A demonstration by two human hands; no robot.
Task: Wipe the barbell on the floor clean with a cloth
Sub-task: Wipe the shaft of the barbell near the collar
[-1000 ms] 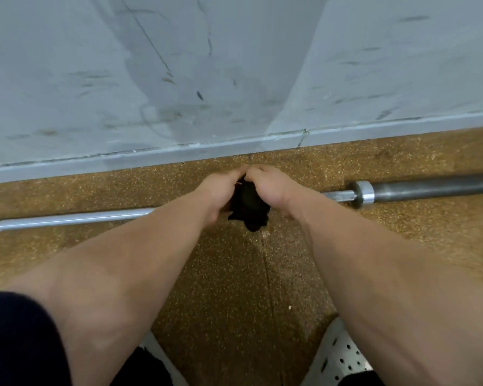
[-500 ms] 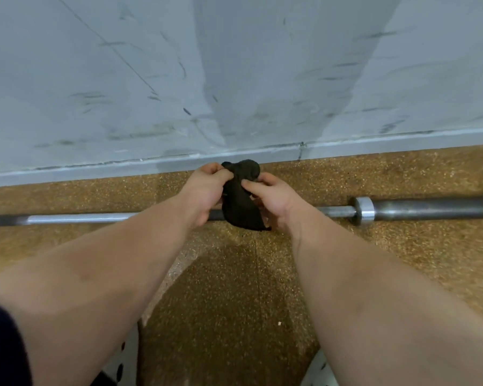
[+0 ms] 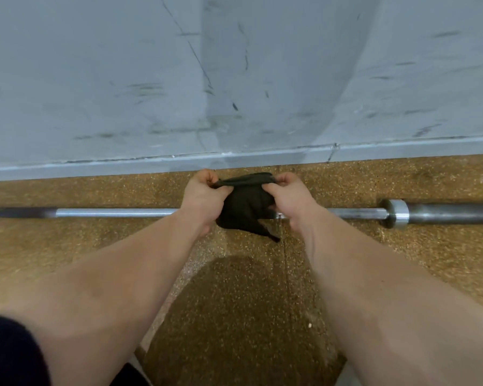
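Note:
A long steel barbell point(image 3: 115, 212) lies left to right on the speckled brown floor, parallel to the wall. Its collar point(image 3: 396, 213) and darker sleeve point(image 3: 455, 213) are at the right. A black cloth point(image 3: 246, 207) hangs in front of the bar's middle and hides that stretch of shaft. My left hand point(image 3: 202, 195) pinches the cloth's upper left edge. My right hand point(image 3: 289, 195) pinches the upper right edge. The cloth is stretched between both hands, its lower end drooping toward the floor.
A scuffed grey wall point(image 3: 234, 79) with a pale skirting strip point(image 3: 95, 167) rises just behind the bar. Brown speckled floor point(image 3: 234, 302) stretches toward me, crossed by a thin seam. My shoes show at the bottom edge.
The cloth was bunched between my hands on the bar. Both hands have lifted it and moved apart, spreading it wider. The view has shifted slightly to the right along the bar.

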